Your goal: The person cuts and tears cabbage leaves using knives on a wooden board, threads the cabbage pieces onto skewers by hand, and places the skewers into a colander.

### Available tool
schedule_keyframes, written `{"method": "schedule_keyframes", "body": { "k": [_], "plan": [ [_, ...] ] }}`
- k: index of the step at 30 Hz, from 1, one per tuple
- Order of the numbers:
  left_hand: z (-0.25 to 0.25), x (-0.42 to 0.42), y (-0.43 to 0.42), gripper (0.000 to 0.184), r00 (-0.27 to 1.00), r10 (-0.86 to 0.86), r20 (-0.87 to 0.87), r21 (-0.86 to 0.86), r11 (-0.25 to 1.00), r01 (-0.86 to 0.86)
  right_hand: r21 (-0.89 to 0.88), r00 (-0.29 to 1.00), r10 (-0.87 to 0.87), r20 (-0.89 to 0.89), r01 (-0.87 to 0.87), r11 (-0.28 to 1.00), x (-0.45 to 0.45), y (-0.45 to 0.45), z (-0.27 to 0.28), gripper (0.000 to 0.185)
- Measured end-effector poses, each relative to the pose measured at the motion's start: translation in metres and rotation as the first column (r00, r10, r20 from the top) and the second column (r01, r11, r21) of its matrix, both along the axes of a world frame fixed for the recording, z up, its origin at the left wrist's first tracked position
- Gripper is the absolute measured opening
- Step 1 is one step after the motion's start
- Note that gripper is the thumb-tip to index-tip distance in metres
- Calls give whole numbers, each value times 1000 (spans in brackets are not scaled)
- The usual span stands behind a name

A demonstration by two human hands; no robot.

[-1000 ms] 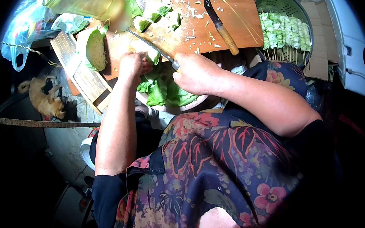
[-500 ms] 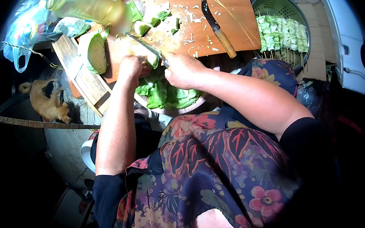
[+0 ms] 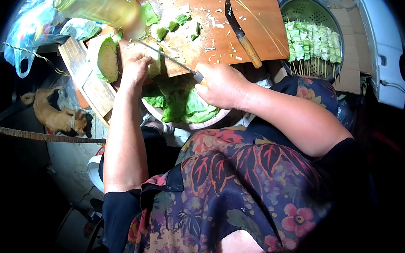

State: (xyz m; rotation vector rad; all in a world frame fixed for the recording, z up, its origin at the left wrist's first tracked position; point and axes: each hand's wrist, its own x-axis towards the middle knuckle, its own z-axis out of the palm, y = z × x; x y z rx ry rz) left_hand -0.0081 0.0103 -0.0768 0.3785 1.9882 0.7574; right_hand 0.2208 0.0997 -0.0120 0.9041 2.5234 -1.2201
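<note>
My right hand (image 3: 222, 83) is closed around the handle of a long thin-bladed knife (image 3: 174, 60). Its blade points up and left over the near edge of the wooden cutting board (image 3: 225, 43). My left hand (image 3: 137, 69) has its fingers closed on a cabbage piece (image 3: 154, 62), right beside the blade. Below both hands, a round container (image 3: 207, 123) holds loose green cabbage leaves (image 3: 190, 106). Cut cabbage chunks (image 3: 174, 25) lie farther up the board. A cabbage half (image 3: 105, 60) rests to the left, cut side showing.
A second knife with a wooden handle (image 3: 249, 50) and thin sticks (image 3: 263, 27) lie on the board's right. Skewered cabbage (image 3: 312, 40) fills part of a colander (image 3: 292, 5). A yellowish jar (image 3: 100, 10) stands upper left. A dog (image 3: 57, 111) is on the floor.
My right hand has moved right and slightly down, drawing the knife out from the cabbage piece. My left hand has shifted a little up and left. The dog's head has turned.
</note>
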Motion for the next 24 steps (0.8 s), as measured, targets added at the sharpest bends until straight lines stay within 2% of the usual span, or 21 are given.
{"method": "schedule_keyframes", "body": {
  "k": [5, 8, 11, 18, 24],
  "plan": [
    [-18, 0, 3, 12, 977, 193, -88, 152, 972, -178, 10, 996, 83, 20, -83, 996, 1, 2, 0, 28],
    [-14, 3, 6, 8, 965, 250, -83, 137, 962, -238, 14, 993, 106, 48, -107, 994, -2, 3, 4, 28],
    [6, 11, 11, 6, 957, 261, -126, 103, 963, -249, 12, 990, 120, 75, -121, 993, -6, 8, 10, 28],
    [-2, 3, 9, 8, 954, 278, -111, 58, 960, -273, -25, 980, 149, 134, -147, 989, -17, 16, 19, 25],
    [-13, -5, 5, 11, 966, 241, -99, 121, 966, -228, -6, 955, 201, 218, -204, 979, -35, 19, 25, 25]
  ]
}}
